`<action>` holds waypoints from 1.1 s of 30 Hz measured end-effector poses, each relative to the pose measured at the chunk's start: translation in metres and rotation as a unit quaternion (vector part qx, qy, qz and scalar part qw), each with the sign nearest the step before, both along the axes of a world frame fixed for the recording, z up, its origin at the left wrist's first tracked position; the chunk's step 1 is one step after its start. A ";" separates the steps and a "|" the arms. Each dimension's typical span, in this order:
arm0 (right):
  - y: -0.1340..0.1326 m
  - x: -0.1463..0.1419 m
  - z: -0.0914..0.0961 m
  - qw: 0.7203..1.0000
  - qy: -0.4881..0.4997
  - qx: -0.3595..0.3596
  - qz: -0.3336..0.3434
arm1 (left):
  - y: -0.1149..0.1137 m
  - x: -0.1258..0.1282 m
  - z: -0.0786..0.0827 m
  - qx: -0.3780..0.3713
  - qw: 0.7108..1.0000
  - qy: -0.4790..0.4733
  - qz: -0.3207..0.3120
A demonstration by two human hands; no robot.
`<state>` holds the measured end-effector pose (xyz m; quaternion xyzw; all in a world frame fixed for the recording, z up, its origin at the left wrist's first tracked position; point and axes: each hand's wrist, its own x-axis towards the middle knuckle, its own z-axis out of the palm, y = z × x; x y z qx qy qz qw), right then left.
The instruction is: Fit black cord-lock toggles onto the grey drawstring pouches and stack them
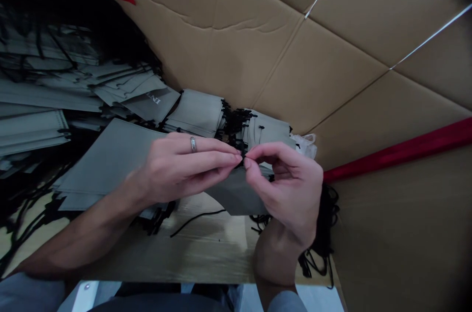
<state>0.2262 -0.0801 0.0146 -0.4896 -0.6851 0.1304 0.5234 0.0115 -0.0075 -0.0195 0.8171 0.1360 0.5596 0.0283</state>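
Note:
My left hand point(191, 162), with a ring on one finger, is closed in a pinch at the middle of the view. Facing it, my right hand point(285, 181) pinches too, thumb against forefinger. Between the fingertips a bit of black cord point(243, 157) shows, mostly covered by the fingers. Just below the hands hangs or lies a flat grey piece point(236, 194), partly hidden behind them; I cannot tell whether it is joined to the cord. A loose black cord point(197, 216) runs out from near its lower edge across the table.
Stacks of flat grey pieces with black cords point(197, 110) stand behind the hands. A larger grey heap point(47, 90) fills the left side. Brown cardboard point(250, 51) walls the back and right, with a red strip point(398, 147). Black cords point(326, 223) hang at the right table edge.

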 end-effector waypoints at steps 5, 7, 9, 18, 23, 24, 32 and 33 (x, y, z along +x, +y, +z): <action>-0.003 -0.002 0.003 0.998 -0.053 0.004 -0.020 | -0.001 -0.001 -0.005 0.029 0.999 0.040 0.024; -0.003 -0.003 0.004 0.997 -0.075 0.012 -0.024 | -0.001 0.001 -0.006 0.045 0.998 0.037 0.029; -0.002 -0.005 0.003 0.995 -0.088 0.024 -0.027 | 0.000 0.003 -0.005 0.051 0.998 0.033 0.032; 0.000 -0.010 0.001 1.000 -0.019 0.021 -0.005 | -0.004 0.012 0.003 -0.075 0.996 -0.045 -0.021; 0.004 -0.008 0.003 0.998 0.051 -0.018 0.042 | 0.000 0.015 0.001 -0.165 0.976 -0.095 -0.101; 0.005 -0.008 0.004 0.996 0.064 -0.028 0.053 | 0.001 0.015 0.001 -0.181 0.972 -0.101 -0.114; 0.007 -0.005 0.010 0.982 0.132 -0.097 0.092 | 0.009 0.017 0.002 -0.281 0.930 -0.116 -0.204; 0.007 -0.004 0.011 0.983 0.123 -0.096 0.094 | 0.009 0.017 0.002 -0.278 0.932 -0.118 -0.200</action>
